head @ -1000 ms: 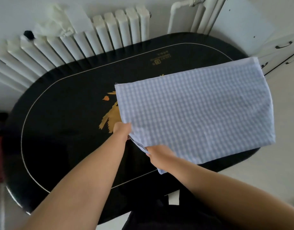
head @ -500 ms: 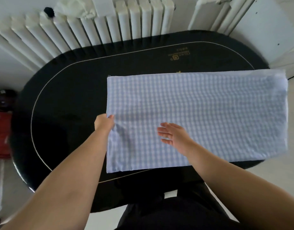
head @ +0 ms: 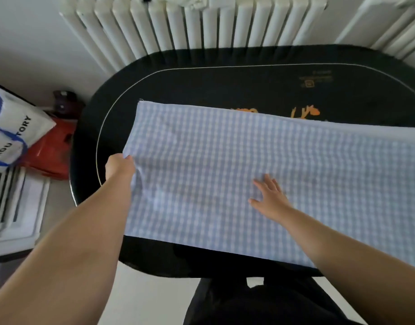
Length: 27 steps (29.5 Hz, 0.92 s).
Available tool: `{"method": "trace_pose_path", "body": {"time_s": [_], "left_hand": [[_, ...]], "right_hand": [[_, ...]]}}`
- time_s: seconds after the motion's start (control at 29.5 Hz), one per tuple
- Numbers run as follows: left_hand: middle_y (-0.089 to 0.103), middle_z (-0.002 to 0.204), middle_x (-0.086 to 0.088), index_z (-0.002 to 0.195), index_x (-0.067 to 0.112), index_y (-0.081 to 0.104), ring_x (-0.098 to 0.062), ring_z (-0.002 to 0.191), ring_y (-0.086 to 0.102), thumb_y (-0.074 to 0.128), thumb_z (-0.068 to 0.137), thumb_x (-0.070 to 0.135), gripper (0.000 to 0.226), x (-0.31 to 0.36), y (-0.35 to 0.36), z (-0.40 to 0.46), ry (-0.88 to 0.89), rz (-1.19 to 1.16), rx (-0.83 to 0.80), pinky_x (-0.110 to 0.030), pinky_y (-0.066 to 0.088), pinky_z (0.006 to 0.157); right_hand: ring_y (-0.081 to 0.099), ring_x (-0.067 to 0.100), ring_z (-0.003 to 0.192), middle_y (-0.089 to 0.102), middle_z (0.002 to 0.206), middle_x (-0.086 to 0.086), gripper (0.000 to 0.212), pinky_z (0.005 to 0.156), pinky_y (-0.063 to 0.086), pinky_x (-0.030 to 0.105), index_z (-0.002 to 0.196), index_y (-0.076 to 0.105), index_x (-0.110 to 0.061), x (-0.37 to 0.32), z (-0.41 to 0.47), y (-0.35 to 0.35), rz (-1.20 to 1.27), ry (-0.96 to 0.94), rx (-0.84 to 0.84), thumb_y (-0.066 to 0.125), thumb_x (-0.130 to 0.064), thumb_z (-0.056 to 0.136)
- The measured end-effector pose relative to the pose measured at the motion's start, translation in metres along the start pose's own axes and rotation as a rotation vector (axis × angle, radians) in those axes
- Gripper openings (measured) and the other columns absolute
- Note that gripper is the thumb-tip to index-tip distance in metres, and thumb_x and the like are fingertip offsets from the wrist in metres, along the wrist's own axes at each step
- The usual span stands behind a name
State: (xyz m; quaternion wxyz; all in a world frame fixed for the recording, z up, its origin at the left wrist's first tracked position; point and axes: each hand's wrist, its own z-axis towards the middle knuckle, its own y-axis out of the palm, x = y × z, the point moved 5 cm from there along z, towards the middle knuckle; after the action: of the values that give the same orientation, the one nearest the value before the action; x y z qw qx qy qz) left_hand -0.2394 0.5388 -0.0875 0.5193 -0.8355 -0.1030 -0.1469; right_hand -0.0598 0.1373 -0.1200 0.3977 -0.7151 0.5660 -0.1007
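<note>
A light blue and white checked cloth point(head: 225, 160) lies spread across a black oval table point(head: 201, 83) and runs off the frame to the right. My left hand point(head: 118, 166) grips the cloth's left edge, fingers curled around it. My right hand point(head: 269, 195) lies flat on the cloth near its middle, fingers spread and straight, palm down. The cloth's near edge sits close to the table's front rim.
A white radiator point(head: 201, 22) runs along the wall behind the table. On the floor at left stand a white and blue bag point(head: 9, 132), a red object point(head: 52, 151) and a white grille-fronted unit point(head: 12, 207). An orange print point(head: 305, 112) shows on the tabletop.
The cloth went from skewed to lying straight along the table. My right hand let go of the near corner and now presses flat on the cloth. The view swung left.
</note>
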Motion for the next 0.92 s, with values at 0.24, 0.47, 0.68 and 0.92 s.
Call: {"method": "trace_pose_path", "body": {"time_s": [0.24,0.47,0.68,0.92], "left_hand": [[0.058,0.123,-0.023,0.118,0.003,0.059,-0.042,0.111,0.055,0.046,0.097,0.028,0.035,0.0,-0.045,0.015,0.069,0.081,0.19,-0.042,0.044,0.084],[0.042,0.144,-0.015,0.139,0.015,0.04,-0.035,0.131,0.039,0.052,0.093,0.028,0.049,-0.02,-0.068,0.031,-0.116,0.01,0.192,-0.051,0.029,0.11],[-0.004,0.161,-0.002,0.15,0.027,0.014,-0.027,0.147,0.0,0.055,0.091,0.038,0.073,0.05,0.072,-0.115,0.638,0.442,-0.121,-0.047,0.013,0.116],[0.0,0.16,0.007,0.148,0.031,0.017,-0.019,0.146,0.001,0.048,0.094,0.043,0.063,0.064,0.176,-0.235,0.859,0.631,-0.472,-0.051,0.022,0.11]], "right_hand": [[0.006,0.021,0.147,-0.003,0.16,0.002,0.069,0.116,0.019,0.04,0.149,0.021,-0.025,-0.021,0.008,0.002,-0.03,-0.169,0.003,0.056,-0.037,0.091],[0.007,0.018,0.147,0.003,0.16,0.003,0.065,0.117,0.016,0.036,0.149,0.021,-0.024,-0.068,0.012,0.017,0.026,-0.277,-0.07,0.053,-0.036,0.093],[-0.003,0.016,0.147,-0.004,0.16,-0.001,0.06,0.114,0.017,0.046,0.148,0.024,-0.024,-0.076,0.005,0.025,-0.145,-0.282,-0.122,0.048,-0.037,0.095],[0.053,0.027,0.118,0.057,0.128,0.008,0.033,0.094,0.042,0.032,0.121,0.058,-0.014,-0.01,-0.02,0.004,0.318,-0.12,0.194,0.05,-0.017,0.09]]}}
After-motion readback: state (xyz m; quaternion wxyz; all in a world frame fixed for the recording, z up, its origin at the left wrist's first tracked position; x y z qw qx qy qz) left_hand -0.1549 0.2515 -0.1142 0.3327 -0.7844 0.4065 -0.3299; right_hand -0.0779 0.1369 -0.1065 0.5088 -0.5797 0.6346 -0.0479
